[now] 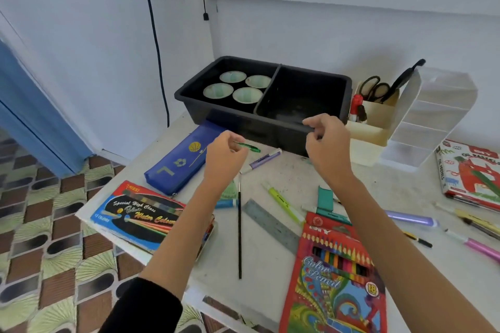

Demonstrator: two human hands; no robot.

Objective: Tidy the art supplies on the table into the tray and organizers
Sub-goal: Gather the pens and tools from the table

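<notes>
On the far side of the white table (265, 292), the black tray (186, 98) is sitting close to the wall, and I am seeing four pale cups (233, 87) standing in its left compartment. From my remote seat I am watching the left hand (226, 155) hovering just in front of the tray's near wall. Its fingers are curling around a green pen (249, 147), whose free end is pointing right. The right hand (328, 146) is reaching to the tray's near right corner. Its thumb and forefinger are pinching the rim there in a narrow grip, and the other fingers are curling under.

Just right of the left hand, a purple marker (263, 159) is lying on the table beside the tray. A blue pencil case (177, 161) is lying to the left, its far end reaching the tray. A water colour box (135, 217) is sitting at the near left corner, partly under the left forearm.

Between the arms a black paintbrush (239, 235) is lying lengthwise, with a steel ruler (270, 224) and a yellow-green highlighter (285, 204) to its right. A colour pencil box (338, 276) is lying at the near edge, beside the right forearm.

Right of the tray, a cream organizer (376, 119) is holding scissors (374, 88), and a white tiered organizer (433, 116) is standing beside it. An oil pastels box (470, 170) is lying at the far right, with loose markers (411, 217) scattered near it.
</notes>
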